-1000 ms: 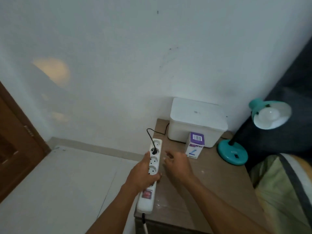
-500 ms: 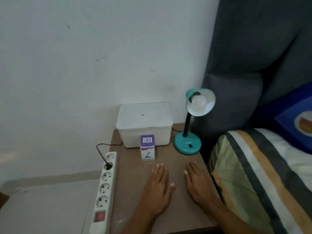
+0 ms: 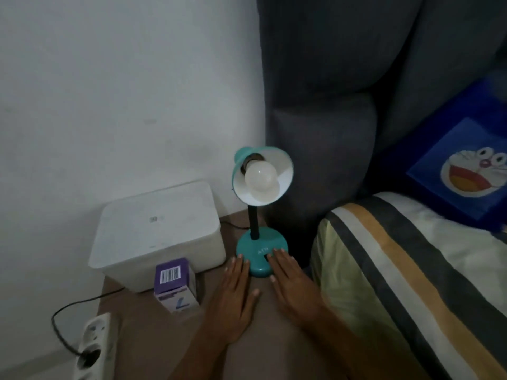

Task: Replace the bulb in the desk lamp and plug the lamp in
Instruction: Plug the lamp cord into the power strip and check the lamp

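Note:
A teal desk lamp (image 3: 253, 246) stands at the back right of the brown bedside table (image 3: 263, 338), its shade tilted toward me with a white bulb (image 3: 260, 178) screwed in, unlit. My left hand (image 3: 233, 294) lies flat on the table, fingertips just short of the lamp base. My right hand (image 3: 292, 283) is flat too, its fingertips resting on the front of the base. A purple and white bulb box (image 3: 175, 283) stands left of my hands. A black plug sits in the white power strip (image 3: 94, 349) at the lower left.
A white lidded plastic box (image 3: 156, 231) fills the table's back left, against the white wall. A dark grey padded headboard (image 3: 323, 160) rises right behind the lamp. A bed with a striped cover (image 3: 406, 283) and a blue cartoon pillow (image 3: 466, 165) borders the table's right side.
One second ago my left hand held the power strip by the plugged socket. It let go, both hands moved right across the table, and they now reach the lamp base.

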Demonstrator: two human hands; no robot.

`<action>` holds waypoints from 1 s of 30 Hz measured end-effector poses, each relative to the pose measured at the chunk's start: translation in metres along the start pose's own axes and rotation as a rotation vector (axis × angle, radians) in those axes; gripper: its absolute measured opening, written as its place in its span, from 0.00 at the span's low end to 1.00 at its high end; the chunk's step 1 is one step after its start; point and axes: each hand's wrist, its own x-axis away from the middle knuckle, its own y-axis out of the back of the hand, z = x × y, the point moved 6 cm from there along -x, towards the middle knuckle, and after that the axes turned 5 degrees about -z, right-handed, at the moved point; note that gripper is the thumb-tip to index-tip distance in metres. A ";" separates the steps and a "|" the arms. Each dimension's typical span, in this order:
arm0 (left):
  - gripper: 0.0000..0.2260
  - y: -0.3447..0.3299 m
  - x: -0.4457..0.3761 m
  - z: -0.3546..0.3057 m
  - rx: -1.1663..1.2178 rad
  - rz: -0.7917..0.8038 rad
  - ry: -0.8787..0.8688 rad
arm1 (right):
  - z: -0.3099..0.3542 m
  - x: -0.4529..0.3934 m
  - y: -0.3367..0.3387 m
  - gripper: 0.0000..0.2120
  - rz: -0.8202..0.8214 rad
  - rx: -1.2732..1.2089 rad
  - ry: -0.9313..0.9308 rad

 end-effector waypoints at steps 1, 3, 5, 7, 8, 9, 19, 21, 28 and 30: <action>0.35 -0.001 0.001 0.000 0.002 -0.015 -0.016 | -0.001 0.000 -0.002 0.27 -0.002 -0.013 -0.003; 0.35 0.001 0.001 -0.001 0.018 -0.046 -0.040 | -0.001 0.000 -0.003 0.25 -0.030 -0.007 0.015; 0.35 -0.001 0.001 -0.002 0.008 -0.041 -0.055 | 0.001 0.000 -0.002 0.24 -0.049 0.017 0.040; 0.35 0.002 0.002 -0.005 0.003 -0.047 -0.062 | 0.003 -0.001 -0.001 0.24 -0.051 0.031 0.058; 0.34 0.003 0.002 -0.006 0.004 -0.047 -0.057 | 0.003 -0.002 -0.002 0.24 -0.061 0.030 0.058; 0.34 0.004 0.002 -0.007 0.007 -0.037 -0.046 | 0.002 -0.002 -0.002 0.24 -0.069 0.019 0.054; 0.37 0.002 0.001 -0.006 0.040 -0.008 0.002 | 0.005 -0.001 0.003 0.24 -0.073 -0.025 0.043; 0.36 0.006 0.001 -0.007 0.055 -0.018 -0.004 | 0.005 -0.001 0.003 0.24 -0.072 -0.029 0.037; 0.36 0.010 0.001 -0.009 0.025 -0.040 -0.018 | 0.004 -0.002 0.002 0.24 -0.063 -0.026 0.037; 0.35 0.010 0.000 -0.010 0.018 -0.038 -0.019 | 0.004 -0.002 0.002 0.24 -0.057 -0.024 0.034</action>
